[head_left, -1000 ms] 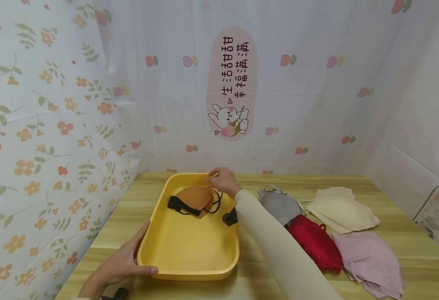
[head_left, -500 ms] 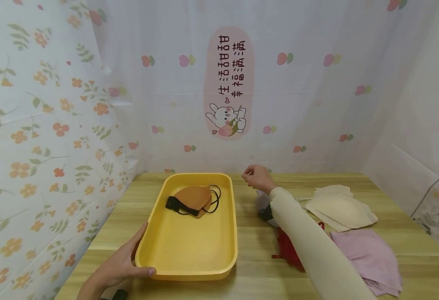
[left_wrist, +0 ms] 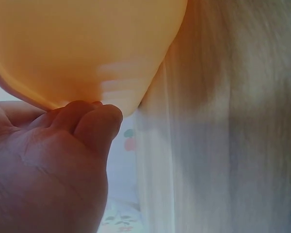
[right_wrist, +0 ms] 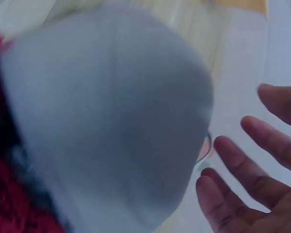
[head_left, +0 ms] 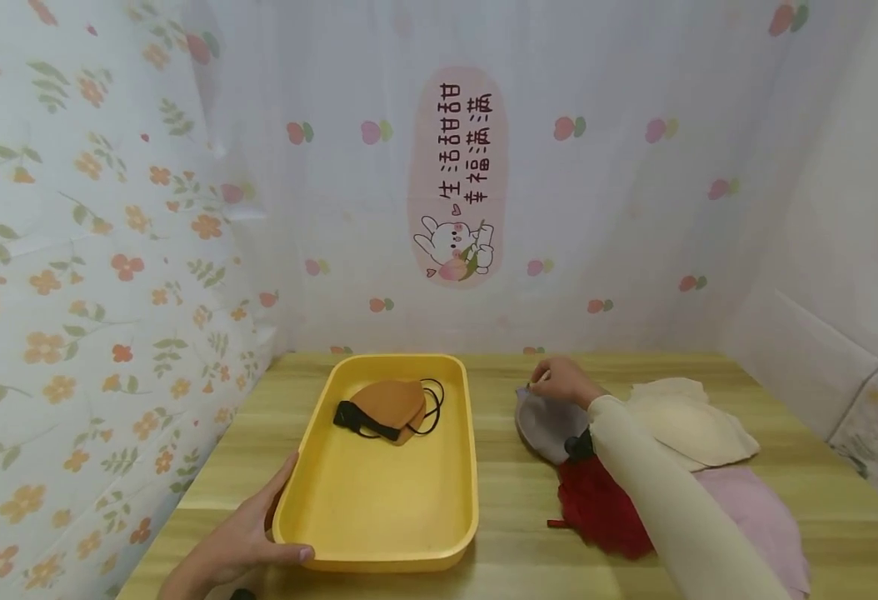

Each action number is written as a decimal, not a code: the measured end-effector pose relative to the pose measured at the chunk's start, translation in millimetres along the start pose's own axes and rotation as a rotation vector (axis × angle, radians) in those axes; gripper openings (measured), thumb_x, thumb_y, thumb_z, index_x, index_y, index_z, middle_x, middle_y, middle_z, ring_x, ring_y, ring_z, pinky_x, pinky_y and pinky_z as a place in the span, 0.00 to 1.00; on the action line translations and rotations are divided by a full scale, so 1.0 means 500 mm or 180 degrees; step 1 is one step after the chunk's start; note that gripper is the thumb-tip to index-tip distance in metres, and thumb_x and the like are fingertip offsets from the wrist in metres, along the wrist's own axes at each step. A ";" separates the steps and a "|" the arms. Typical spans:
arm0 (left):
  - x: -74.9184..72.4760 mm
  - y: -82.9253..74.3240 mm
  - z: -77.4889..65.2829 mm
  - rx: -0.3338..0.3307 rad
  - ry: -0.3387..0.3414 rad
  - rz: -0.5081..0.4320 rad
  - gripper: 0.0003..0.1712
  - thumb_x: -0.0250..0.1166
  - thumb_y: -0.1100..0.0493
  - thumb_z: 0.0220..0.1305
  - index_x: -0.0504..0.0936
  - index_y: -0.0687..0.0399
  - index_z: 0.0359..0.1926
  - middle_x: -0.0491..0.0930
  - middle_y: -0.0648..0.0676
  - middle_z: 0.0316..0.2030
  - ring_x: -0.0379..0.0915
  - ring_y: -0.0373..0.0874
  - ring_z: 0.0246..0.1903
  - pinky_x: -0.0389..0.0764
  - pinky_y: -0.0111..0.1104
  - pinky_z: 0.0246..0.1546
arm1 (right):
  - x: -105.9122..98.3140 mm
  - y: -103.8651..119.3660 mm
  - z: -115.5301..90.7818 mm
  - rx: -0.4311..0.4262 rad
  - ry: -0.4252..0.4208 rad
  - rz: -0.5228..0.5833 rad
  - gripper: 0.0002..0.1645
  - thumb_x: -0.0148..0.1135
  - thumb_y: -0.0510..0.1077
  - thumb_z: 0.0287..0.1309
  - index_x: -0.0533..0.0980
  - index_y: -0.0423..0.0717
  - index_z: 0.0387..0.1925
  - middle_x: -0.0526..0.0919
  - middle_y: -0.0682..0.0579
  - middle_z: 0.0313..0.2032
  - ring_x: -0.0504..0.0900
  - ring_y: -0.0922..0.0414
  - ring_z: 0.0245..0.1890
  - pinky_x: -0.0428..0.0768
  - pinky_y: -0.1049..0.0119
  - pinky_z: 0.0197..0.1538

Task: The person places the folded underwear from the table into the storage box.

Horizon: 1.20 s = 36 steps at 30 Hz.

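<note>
Yellow tray (head_left: 379,517) sits lower centre of the head view, left hand (head_left: 247,542) gripping its near corner, probably to steady it. A brown mask (head_left: 390,404) lies inside. Right of centre, the right hand (head_left: 559,382) reaches the grey mask (head_left: 547,421); can't tell if it's pinching.

Left wrist view: thumb curled on the tray rim (left_wrist: 87,53).

Right wrist view: fingers (right_wrist: 262,170) spread, holding nothing, beside the blurry grey mask (right_wrist: 106,121).

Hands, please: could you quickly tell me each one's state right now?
Left hand: gripping the yellow tray.
Right hand: open, at the grey mask.
</note>
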<state>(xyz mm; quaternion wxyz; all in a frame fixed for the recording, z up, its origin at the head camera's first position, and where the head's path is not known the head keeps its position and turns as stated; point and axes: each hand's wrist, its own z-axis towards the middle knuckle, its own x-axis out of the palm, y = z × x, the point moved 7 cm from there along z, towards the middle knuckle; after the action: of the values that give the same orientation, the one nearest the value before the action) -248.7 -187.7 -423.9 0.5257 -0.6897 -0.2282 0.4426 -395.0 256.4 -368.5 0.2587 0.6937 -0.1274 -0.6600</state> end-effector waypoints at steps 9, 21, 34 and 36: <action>-0.006 -0.003 0.010 0.0050 -0.0002 0.0177 0.68 0.72 0.57 0.59 0.28 0.55 0.80 0.33 0.69 0.79 0.58 0.54 0.71 0.71 0.19 0.56 | -0.023 -0.055 -0.039 0.0289 0.0237 -0.0041 0.25 0.68 0.42 0.56 0.75 0.28 0.49 0.77 0.28 0.54 0.77 0.44 0.44 0.78 0.52 0.46; -0.011 -0.002 0.002 0.0106 -0.0050 0.0280 0.68 0.72 0.57 0.58 0.29 0.56 0.80 0.35 0.69 0.80 0.58 0.29 0.68 0.69 0.17 0.57 | -0.008 -0.101 -0.051 0.0551 0.0403 -0.0171 0.43 0.70 0.53 0.58 0.68 0.22 0.60 0.72 0.23 0.60 0.73 0.32 0.59 0.76 0.43 0.60; -0.015 0.002 -0.004 0.0052 -0.0095 0.0327 0.68 0.73 0.55 0.58 0.30 0.53 0.81 0.35 0.69 0.80 0.57 0.26 0.66 0.68 0.17 0.57 | 0.019 -0.104 -0.048 0.0643 0.0540 -0.0126 0.53 0.72 0.60 0.55 0.63 0.24 0.66 0.69 0.24 0.64 0.68 0.30 0.65 0.71 0.40 0.66; -0.014 0.001 -0.003 0.0091 -0.0097 0.0336 0.68 0.73 0.55 0.58 0.30 0.55 0.80 0.36 0.69 0.79 0.57 0.22 0.65 0.67 0.16 0.57 | 0.019 -0.106 -0.048 0.0668 0.0500 -0.0093 0.54 0.73 0.58 0.54 0.62 0.24 0.67 0.69 0.24 0.64 0.69 0.30 0.64 0.71 0.41 0.66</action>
<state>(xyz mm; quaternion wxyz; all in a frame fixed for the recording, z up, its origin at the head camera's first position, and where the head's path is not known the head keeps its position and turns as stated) -250.8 -194.1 -421.9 0.5079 -0.6863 -0.1931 0.4835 -379.2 300.1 -404.7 0.1843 0.7683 -0.1650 -0.5904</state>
